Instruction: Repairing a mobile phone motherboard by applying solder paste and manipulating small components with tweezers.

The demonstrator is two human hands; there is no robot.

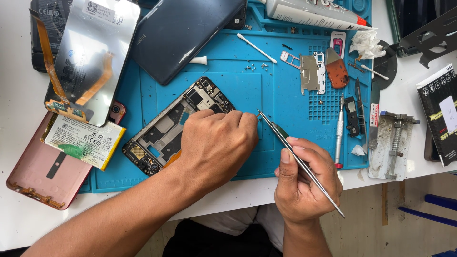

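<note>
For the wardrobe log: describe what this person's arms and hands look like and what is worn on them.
Both forearms are bare, with no sleeves in view. The left hand and right hand wear no gloves, rings, watch or bands. The fingers have short, unpainted nails.

We see a bright, sharp picture lit from above. Strong glare shines off the shiny screen panel [93, 52]. Soft shadows lie under the left hand [214, 147] on the blue mat [295, 109]. The white table [19, 95] looks washed out.
</note>
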